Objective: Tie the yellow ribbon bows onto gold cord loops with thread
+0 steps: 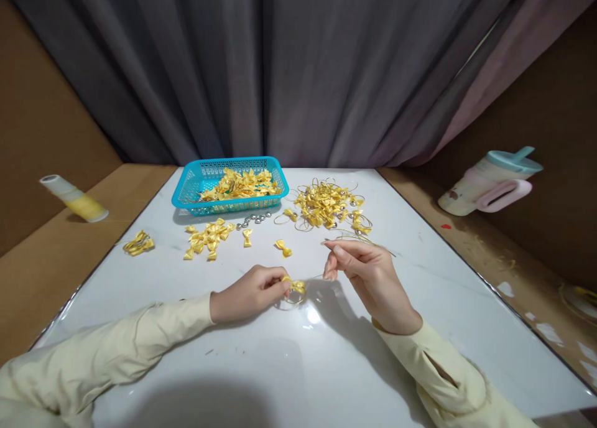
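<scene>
Head view, left hand [252, 292] pinching bow [298, 287]

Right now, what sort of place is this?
Likely a small craft workstation: a white table with heaps of yellow bows, a blue basket holding more, and a grey curtain behind.

White tabletop [298, 372] stretches bare between a person's pale sleeves [158, 334], but a thin strand [314, 276] bars the gap between left hand [252, 294] and right hand [373, 279]. Ahead, a stray bow [283, 248], silver beads [252, 218] and a blue basket [233, 205] stand in the way, beside a heap of looped bows [321, 204]. At left, an open lane separates a bow pile [209, 236] from a small bundle [138, 244].
</scene>
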`<state>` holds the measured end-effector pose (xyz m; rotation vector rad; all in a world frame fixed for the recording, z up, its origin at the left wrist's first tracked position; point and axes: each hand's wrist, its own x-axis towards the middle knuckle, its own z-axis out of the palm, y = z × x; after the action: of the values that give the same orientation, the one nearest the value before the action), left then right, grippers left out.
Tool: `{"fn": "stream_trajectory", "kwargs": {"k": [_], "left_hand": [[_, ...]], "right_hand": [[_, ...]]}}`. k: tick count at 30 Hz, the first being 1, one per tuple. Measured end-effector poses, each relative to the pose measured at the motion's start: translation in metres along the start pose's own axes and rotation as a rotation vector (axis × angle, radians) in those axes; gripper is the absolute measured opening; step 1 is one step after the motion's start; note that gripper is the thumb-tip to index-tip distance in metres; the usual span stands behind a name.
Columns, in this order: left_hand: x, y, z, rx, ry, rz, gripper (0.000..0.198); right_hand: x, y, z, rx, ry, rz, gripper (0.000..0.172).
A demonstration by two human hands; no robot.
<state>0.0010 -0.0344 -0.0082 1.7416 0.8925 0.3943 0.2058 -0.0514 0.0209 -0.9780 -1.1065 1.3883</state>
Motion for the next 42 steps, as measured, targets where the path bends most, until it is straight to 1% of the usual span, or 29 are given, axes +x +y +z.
{"fn": "stream_trajectory", "kwargs": {"k": [12,15,18,20,22,23,25,31,33,38,42], "left_hand": [[0.001,-0.006,0.0,-0.01,-0.009,0.016,0.028],[0.0,-0.006,0.001,-0.057,-0.014,0.003,0.029],[0.0,-0.006,0.002,-0.155,-0.017,-0.008,0.031],[0.0,-0.007,0.002,-0.189,-0.018,0.002,0.033],[0.0,-0.007,0.002,-0.19,-0.021,0.013,0.034],[0.0,-0.008,0.002,-0.189,-0.022,0.017,0.034],[-0.001,-0.008,0.002,-0.19,-0.028,0.024,0.034],[-0.001,-0.01,0.002,-0.21,-0.018,0.042,0.036],[-0.001,-0.012,0.003,-0.204,-0.016,0.044,0.036],[-0.001,-0.014,0.005,-0.19,-0.033,0.037,0.035],[-0.002,-0.015,0.008,-0.155,-0.036,0.055,0.033]], "right_hand": [[0.003,0.001,-0.004,-0.026,0.063,0.003,0.018],[0.006,0.002,-0.006,-0.1,0.049,-0.017,0.02],[0.008,0.006,-0.007,-0.332,-0.035,-0.025,0.022],[0.008,0.01,-0.006,-0.494,-0.137,0.0,0.023],[0.007,0.016,-0.004,-0.569,-0.248,0.036,0.025],[0.007,0.019,-0.003,-0.566,-0.287,0.057,0.026],[0.006,0.024,-0.002,-0.51,-0.321,0.101,0.027],[0.007,0.031,-0.001,-0.325,-0.33,0.23,0.032],[0.006,0.031,0.0,-0.305,-0.325,0.25,0.033],[0.004,0.028,0.004,-0.257,-0.279,0.297,0.028],[0.003,0.028,0.005,-0.23,-0.246,0.305,0.026]]}}
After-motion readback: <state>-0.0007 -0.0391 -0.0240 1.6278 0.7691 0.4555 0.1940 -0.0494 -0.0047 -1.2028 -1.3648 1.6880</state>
